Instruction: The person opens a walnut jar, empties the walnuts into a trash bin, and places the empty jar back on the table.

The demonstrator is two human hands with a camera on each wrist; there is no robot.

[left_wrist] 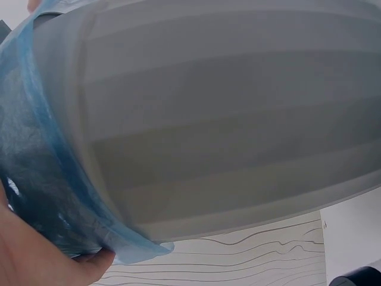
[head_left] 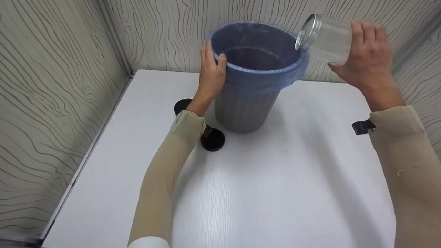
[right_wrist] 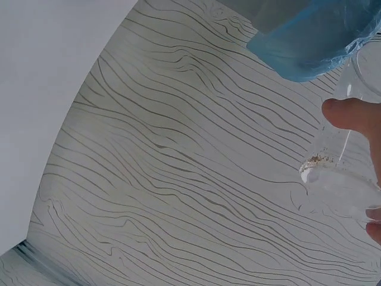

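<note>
A grey ribbed trash can (head_left: 246, 110) stands tilted on the table, lined with a blue plastic bag (head_left: 255, 81) folded over its rim. My left hand (head_left: 212, 73) holds the can at the left of the rim, thumb by the front edge; in the left wrist view it lies against the bag (left_wrist: 44, 179). My right hand (head_left: 372, 51) grips a clear jar (head_left: 330, 38) around its base end. The jar is tipped on its side, mouth toward the can and overlapping the right rim in the head view. A few brown crumbs (right_wrist: 318, 159) cling inside it.
Two round black things, a lid-like disc (head_left: 212, 140) and another (head_left: 182, 105) partly hidden by my left arm, lie left of the can on the white table (head_left: 275, 179). Wood-patterned walls (head_left: 165, 34) close in the back and sides.
</note>
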